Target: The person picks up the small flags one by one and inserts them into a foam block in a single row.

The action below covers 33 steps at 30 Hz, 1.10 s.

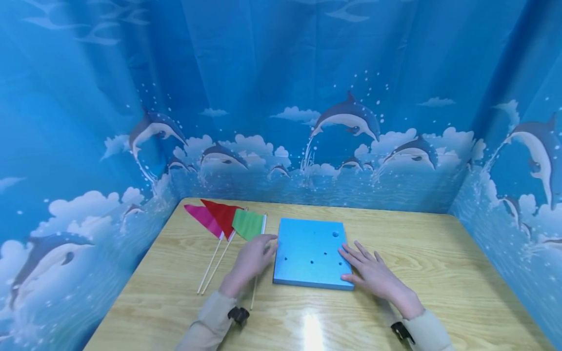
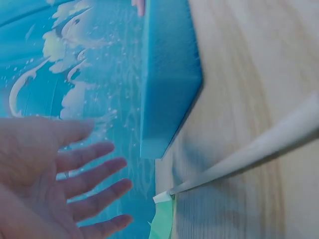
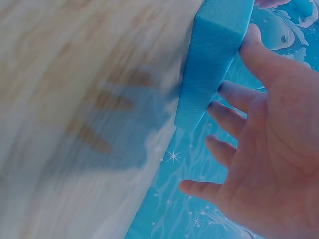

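A square blue foam block (image 1: 303,246) with several holes in its top lies flat on the wooden table. My right hand (image 1: 373,273) has its fingers spread, with fingertips on the block's right edge; the right wrist view shows the same palm (image 3: 269,139) beside the block's side wall (image 3: 212,55). At the block's left edge is my left hand (image 1: 254,258), holding nothing. In the left wrist view its fingers (image 2: 97,174) are spread, with a gap between them and the block (image 2: 169,74). Beneath the left hand runs the stick of a green flag (image 1: 248,224).
A red flag (image 1: 223,216) and a pink flag (image 1: 205,219) lie on thin sticks left of the left hand, overlapping at their cloths. The wooden table (image 1: 439,273) meets a blue dolphin-print curtain (image 1: 263,97) at its back and sides.
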### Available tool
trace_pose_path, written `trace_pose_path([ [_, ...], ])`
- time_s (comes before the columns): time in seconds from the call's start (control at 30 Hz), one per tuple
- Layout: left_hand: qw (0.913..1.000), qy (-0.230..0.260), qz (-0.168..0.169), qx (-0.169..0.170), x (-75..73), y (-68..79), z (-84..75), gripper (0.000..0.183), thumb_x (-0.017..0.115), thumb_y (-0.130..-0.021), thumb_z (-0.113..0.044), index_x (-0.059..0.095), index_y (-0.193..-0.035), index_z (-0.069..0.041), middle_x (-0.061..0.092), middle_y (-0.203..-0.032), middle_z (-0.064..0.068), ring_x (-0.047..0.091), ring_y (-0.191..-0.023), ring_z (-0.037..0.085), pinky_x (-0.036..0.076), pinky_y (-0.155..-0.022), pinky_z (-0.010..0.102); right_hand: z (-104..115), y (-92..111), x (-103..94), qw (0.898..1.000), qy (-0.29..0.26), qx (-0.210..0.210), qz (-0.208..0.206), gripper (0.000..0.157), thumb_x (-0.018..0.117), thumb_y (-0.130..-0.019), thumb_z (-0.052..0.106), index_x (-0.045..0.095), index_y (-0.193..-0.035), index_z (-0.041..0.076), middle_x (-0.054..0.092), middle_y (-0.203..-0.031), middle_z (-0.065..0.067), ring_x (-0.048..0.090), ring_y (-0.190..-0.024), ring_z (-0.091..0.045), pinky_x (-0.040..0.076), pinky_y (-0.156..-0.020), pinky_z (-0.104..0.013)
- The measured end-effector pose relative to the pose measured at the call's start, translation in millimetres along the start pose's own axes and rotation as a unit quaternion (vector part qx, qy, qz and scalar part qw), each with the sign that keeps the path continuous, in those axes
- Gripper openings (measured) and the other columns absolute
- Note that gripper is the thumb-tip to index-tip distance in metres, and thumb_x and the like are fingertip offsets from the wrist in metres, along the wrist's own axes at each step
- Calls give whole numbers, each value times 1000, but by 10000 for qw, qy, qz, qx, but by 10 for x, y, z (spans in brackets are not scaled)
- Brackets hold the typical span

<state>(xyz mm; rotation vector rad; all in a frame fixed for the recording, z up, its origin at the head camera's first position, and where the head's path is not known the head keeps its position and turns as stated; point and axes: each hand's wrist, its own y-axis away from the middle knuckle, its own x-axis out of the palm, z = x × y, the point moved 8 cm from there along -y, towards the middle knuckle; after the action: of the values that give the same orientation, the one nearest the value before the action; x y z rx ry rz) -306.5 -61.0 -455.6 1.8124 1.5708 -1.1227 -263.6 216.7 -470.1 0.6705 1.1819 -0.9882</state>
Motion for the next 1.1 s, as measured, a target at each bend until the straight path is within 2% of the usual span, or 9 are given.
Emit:
trace_pose_path([
  [0.13, 9947, 558, -426, -756, -99, -31, 201, 28, 58, -91, -26, 61, -117, -17, 64, -113, 4, 60, -100, 24, 52, -83, 41, -4, -2, 8, 10000, -60, 9, -3, 69, 52, -88, 51, 29, -145, 20, 27, -150, -4, 14, -139, -34, 11, -102, -70],
  [0.2, 9924, 622, -590, -886, -120, -38, 289, 24, 59, -90, -21, 64, -111, -13, 66, -108, 5, 61, -100, 24, 51, -84, 40, -6, -7, 18, 10000, -60, 9, 3, 69, 52, -88, 51, 28, -145, 20, 27, -150, -4, 15, -139, -34, 12, -102, -70],
  [0.33, 9911, 529, -708, -997, -134, -34, 429, 16, 61, -87, -15, 67, -99, -7, 68, -91, 8, 64, -85, 24, 52, -76, 39, -9, -16, 33, 10000, -56, 22, 26, 69, 52, -88, 51, 28, -145, 20, 26, -150, -4, 15, -139, -35, 11, -102, -70],
  [0.43, 9858, 972, -476, -1286, -80, -20, 524, 15, 58, -88, -12, 67, -94, -1, 67, -79, 8, 64, -69, 20, 54, -65, 34, -12, -15, 33, 9999, -139, 50, 81, 69, 52, -88, 50, 28, -145, 20, 26, -150, -4, 14, -139, -35, 11, -102, -70],
  [0.6, 9607, 2015, -42, -1909, 80, 17, 635, 19, 51, -91, -9, 64, -89, 5, 65, -72, 9, 63, -56, 14, 55, -52, 24, -12, -2, 24, 9991, -360, 99, 200, 69, 51, -89, 50, 26, -145, 20, 25, -151, -5, 12, -139, -35, 10, -102, -70],
  [0.73, 9706, 1464, -8, -1911, 109, 22, 603, 14, 65, -83, -16, 67, -80, -2, 63, -62, 3, 60, -53, 10, 52, -52, 24, -11, 9, 10, 9988, -427, 116, 223, 69, 51, -89, 49, 27, -145, 19, 25, -150, -6, 12, -139, -36, 10, -102, -70],
  [0.8, 9792, 961, -15, -1788, 104, 15, 561, 13, 72, -76, -19, 69, -76, -6, 62, -57, -1, 57, -52, 9, 49, -53, 24, -12, 13, 5, 9987, -447, 118, 215, 69, 51, -89, 49, 27, -145, 19, 25, -150, -6, 12, -139, -36, 9, -102, -71],
  [0.9, 9855, 475, -73, -1627, 82, 0, 501, 11, 77, -69, -17, 70, -71, -10, 60, -53, -4, 55, -53, 9, 46, -56, 27, -11, 14, 8, 9986, -475, 112, 215, 68, 51, -89, 49, 27, -145, 19, 25, -150, -6, 12, -139, -36, 9, -102, -71],
  [1.1, 9840, 248, -233, -1750, 39, -6, 516, 6, 74, -66, -11, 68, -64, -13, 61, -58, -3, 53, -57, 12, 45, -56, 26, 0, 6, 6, 9986, -496, 119, 169, 68, 52, -89, 49, 27, -145, 19, 25, -150, -6, 13, -139, -35, 9, -102, -70],
])
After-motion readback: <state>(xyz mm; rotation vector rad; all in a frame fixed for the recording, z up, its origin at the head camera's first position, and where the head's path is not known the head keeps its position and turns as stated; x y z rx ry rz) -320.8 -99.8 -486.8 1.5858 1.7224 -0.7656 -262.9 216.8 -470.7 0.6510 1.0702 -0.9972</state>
